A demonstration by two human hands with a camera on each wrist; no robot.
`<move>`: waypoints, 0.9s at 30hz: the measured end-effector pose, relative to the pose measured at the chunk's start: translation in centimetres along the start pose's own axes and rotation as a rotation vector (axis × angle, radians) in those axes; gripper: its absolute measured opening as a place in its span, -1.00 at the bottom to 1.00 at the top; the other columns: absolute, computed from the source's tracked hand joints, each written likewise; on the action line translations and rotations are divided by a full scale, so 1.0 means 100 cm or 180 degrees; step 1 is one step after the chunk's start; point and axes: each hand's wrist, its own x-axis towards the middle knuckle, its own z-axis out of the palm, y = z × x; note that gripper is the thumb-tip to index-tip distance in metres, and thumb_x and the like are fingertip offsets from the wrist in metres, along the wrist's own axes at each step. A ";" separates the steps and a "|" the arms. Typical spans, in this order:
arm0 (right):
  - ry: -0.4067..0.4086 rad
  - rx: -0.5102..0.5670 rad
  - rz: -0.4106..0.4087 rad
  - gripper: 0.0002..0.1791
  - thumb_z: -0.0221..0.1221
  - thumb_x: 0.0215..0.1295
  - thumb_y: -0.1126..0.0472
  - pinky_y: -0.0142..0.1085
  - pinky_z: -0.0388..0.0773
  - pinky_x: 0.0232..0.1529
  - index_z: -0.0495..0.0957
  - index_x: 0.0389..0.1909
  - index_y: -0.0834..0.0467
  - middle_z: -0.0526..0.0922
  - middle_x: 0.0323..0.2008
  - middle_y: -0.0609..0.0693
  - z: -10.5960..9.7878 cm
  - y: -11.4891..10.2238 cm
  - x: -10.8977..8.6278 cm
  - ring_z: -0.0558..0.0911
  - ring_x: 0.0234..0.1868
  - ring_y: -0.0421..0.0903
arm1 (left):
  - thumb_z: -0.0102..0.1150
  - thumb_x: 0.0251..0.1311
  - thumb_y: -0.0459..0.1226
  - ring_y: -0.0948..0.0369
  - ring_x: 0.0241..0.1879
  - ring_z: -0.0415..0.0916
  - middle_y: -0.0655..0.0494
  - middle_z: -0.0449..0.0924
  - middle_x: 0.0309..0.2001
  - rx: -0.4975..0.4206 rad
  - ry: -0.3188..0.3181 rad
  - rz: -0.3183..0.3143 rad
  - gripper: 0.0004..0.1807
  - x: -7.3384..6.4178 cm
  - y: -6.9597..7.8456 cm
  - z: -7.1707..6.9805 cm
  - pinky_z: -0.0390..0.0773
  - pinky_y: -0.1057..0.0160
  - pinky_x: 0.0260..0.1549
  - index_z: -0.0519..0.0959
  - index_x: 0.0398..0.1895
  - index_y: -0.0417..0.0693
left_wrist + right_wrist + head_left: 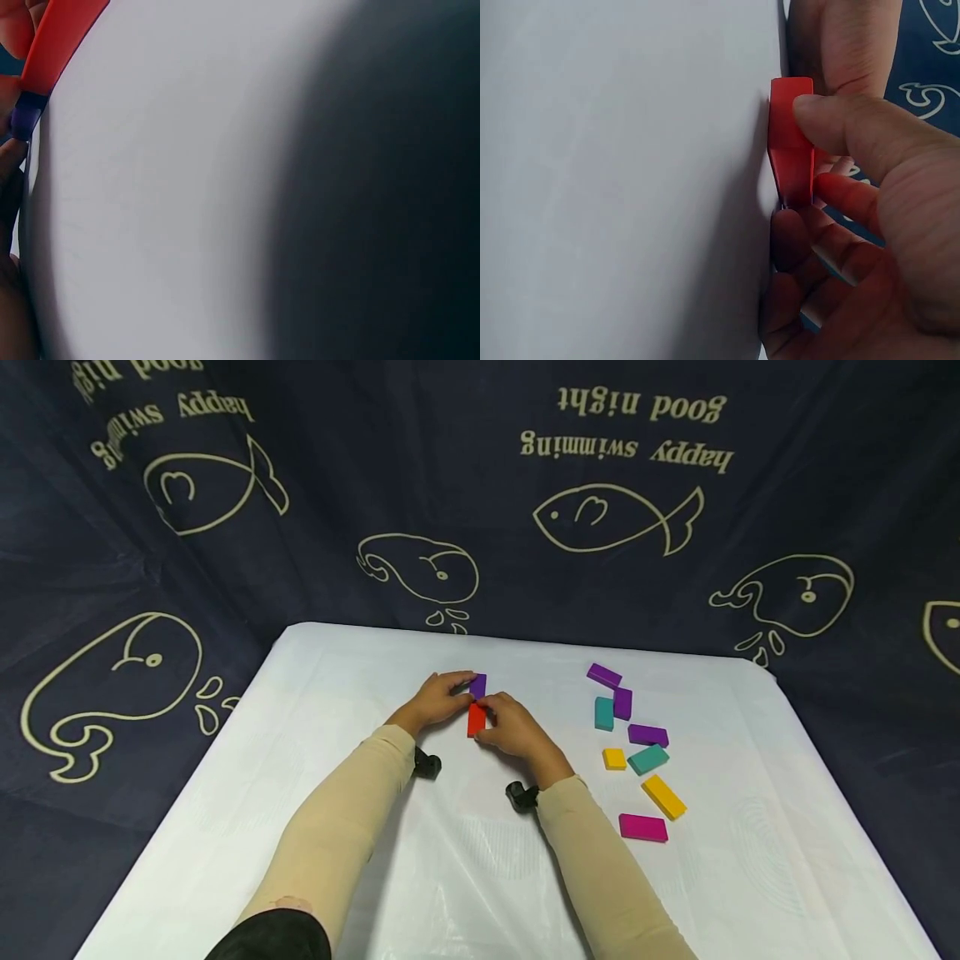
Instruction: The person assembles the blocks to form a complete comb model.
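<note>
Near the middle of the white table, a red block (475,722) and a purple block (479,685) lie end to end, the purple one farther away. My left hand (438,697) holds the purple block, with the index finger at its far end and the thumb by the seam between the blocks. The red block is in my right hand (516,727), thumb on its near end and fingers along its right side. In the right wrist view, the thumb presses the near face of the red block (784,112). Fingers partly cover the purple block (25,116) in the left wrist view.
To the right on the table (750,760) lie several loose blocks: purple (647,735), teal (603,713), a small yellow one (614,759), a longer yellow one (663,797) and magenta (643,828). A dark printed cloth (480,468) hangs behind the table.
</note>
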 end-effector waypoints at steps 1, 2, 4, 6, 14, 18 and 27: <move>-0.0005 0.0009 0.0028 -0.35 0.44 0.12 0.20 -0.20 0.50 0.06 0.49 0.25 0.25 0.53 0.06 0.10 0.000 0.000 0.000 0.50 -0.09 -0.03 | 0.12 0.33 -0.20 0.05 0.42 0.22 -0.04 0.38 0.38 -0.0006 -0.0007 0.0002 -0.45 0.000 0.000 0.000 -0.19 -0.13 0.46 0.42 0.38 -0.14; -0.0003 0.0017 0.0046 -0.35 0.44 0.12 0.19 -0.19 0.50 0.07 0.49 0.25 0.24 0.54 0.06 0.10 0.000 0.000 0.000 0.50 -0.09 -0.03 | 0.12 0.33 -0.20 0.04 0.42 0.23 -0.04 0.38 0.38 -0.0011 -0.0004 0.0012 -0.45 0.000 0.000 0.000 -0.19 -0.14 0.46 0.42 0.38 -0.15; 0.0005 0.0054 0.0099 -0.35 0.44 0.13 0.17 -0.17 0.50 0.06 0.49 0.25 0.23 0.54 0.04 0.10 0.000 0.001 0.000 0.50 -0.10 -0.02 | 0.12 0.34 -0.21 0.05 0.42 0.23 -0.04 0.38 0.38 -0.0021 -0.0006 0.0011 -0.45 0.000 0.000 0.000 -0.19 -0.14 0.46 0.42 0.37 -0.15; 0.0015 0.0094 0.0142 -0.35 0.43 0.13 0.16 -0.17 0.49 0.04 0.49 0.26 0.21 0.55 -0.01 0.09 0.000 0.001 0.000 0.49 -0.12 -0.03 | 0.12 0.34 -0.21 0.04 0.41 0.23 -0.05 0.39 0.38 -0.0027 0.0002 0.0014 -0.46 0.000 0.001 -0.001 -0.19 -0.14 0.46 0.43 0.37 -0.15; 0.0079 0.0232 0.0171 -0.38 0.42 0.13 0.18 -0.17 0.48 0.05 0.51 0.24 0.20 0.56 -0.04 0.08 0.000 0.002 0.000 0.49 -0.11 -0.02 | 0.12 0.34 -0.21 0.04 0.42 0.23 -0.05 0.38 0.38 -0.0028 0.0003 -0.0002 -0.46 0.000 0.000 -0.001 -0.19 -0.14 0.46 0.42 0.38 -0.15; 0.0084 0.0235 0.0232 -0.39 0.42 0.15 0.16 -0.15 0.48 0.08 0.51 0.23 0.19 0.56 0.00 0.09 0.002 0.002 0.000 0.50 -0.09 -0.02 | 0.13 0.34 -0.22 0.03 0.42 0.23 -0.06 0.38 0.38 -0.0036 0.0006 0.0008 -0.45 0.000 0.000 -0.001 -0.19 -0.15 0.46 0.42 0.37 -0.16; 0.0140 0.0285 0.0230 -0.42 0.42 0.15 0.18 -0.14 0.47 0.07 0.53 0.20 0.20 0.57 -0.01 0.08 0.004 0.005 0.002 0.50 -0.11 -0.02 | 0.12 0.35 -0.21 0.06 0.42 0.22 -0.04 0.37 0.39 0.0023 -0.0014 -0.0017 -0.46 0.002 0.000 0.000 -0.20 -0.14 0.46 0.41 0.38 -0.14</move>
